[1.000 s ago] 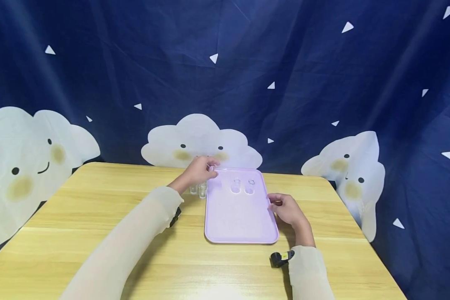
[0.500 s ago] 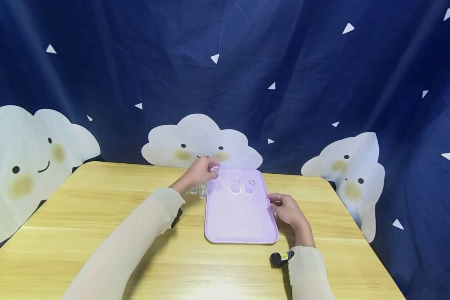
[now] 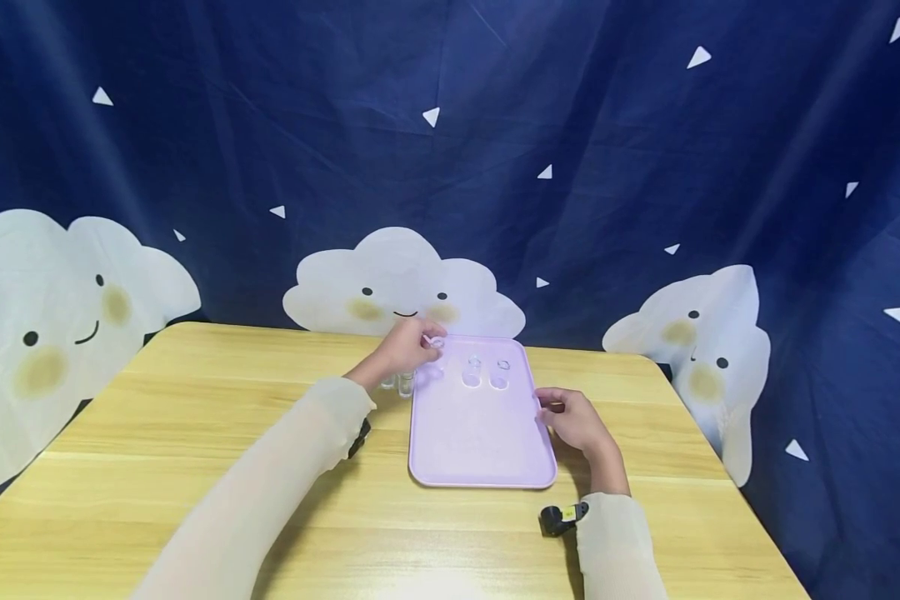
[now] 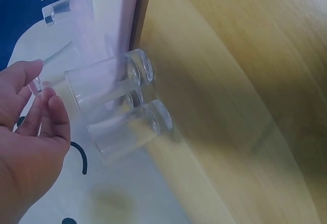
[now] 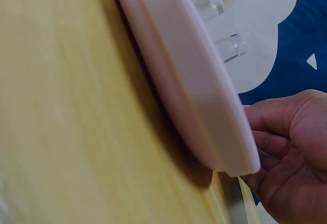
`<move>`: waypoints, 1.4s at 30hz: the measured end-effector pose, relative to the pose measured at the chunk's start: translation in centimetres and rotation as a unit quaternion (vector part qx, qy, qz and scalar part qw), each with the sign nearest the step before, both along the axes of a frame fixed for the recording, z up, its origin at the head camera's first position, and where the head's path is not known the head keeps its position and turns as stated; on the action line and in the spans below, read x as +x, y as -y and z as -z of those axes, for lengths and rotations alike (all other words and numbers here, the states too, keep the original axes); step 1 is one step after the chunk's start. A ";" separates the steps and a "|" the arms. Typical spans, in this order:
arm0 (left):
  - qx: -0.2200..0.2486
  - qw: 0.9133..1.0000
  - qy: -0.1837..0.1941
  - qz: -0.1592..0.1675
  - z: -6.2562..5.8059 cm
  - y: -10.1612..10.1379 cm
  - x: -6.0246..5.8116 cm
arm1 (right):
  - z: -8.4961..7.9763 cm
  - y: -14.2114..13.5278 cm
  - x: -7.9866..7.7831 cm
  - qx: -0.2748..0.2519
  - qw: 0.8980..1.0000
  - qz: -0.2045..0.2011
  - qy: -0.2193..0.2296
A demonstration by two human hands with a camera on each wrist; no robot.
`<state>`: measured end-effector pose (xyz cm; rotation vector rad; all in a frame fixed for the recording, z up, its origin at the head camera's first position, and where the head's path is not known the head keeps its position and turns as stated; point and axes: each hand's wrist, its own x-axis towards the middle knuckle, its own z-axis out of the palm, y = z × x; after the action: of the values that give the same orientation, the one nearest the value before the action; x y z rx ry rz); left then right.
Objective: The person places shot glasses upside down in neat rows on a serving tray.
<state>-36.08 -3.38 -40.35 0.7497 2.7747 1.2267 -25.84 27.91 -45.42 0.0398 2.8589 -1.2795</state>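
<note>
My left hand (image 3: 405, 346) pinches a small clear shot glass (image 3: 438, 342) by its thick base, mouth down, over the far left corner of the lilac tray (image 3: 483, 446). I cannot tell whether its rim touches the tray. Two similar glasses (image 3: 499, 375) stand upside down on the tray, to the right of the held one. Beside the tray's left edge, a cluster of upright shot glasses (image 4: 130, 132) stands on the table, partly hidden by my left hand in the head view. My right hand (image 3: 576, 417) grips the tray's right rim with thumb and fingers.
The wooden table (image 3: 345, 533) reaches back to a dark blue curtain (image 3: 570, 100) printed with clouds and white triangles. A black wrist camera (image 3: 558, 518) sits at my right cuff, just off the tray's near right corner.
My left hand has moved slightly right and toward me with the shot glass, farther over the tray's corner. The right hand and the tray have stayed put.
</note>
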 end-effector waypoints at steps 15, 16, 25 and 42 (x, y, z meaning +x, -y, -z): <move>-0.041 0.999 0.019 0.002 0.5 -1.1 0.5 | 0.1 -0.3 -0.2 -0.002 1.000 -0.001 0.002; -0.045 0.999 0.018 0.002 0.5 -1.1 0.5 | 0.1 -0.3 -0.2 -0.001 1.000 -0.001 0.001; -0.091 0.996 -0.003 0.022 0.7 -1.7 0.7 | 0.2 -0.3 -0.2 -0.001 1.000 -0.001 0.000; -0.139 0.990 -0.025 0.021 0.8 -2.2 0.8 | -0.1 -0.1 -0.1 -0.004 1.000 0.000 0.006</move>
<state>-35.32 -1.15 -41.19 0.8181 2.8653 0.8006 -25.94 28.05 -45.29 0.0457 2.8431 -1.2868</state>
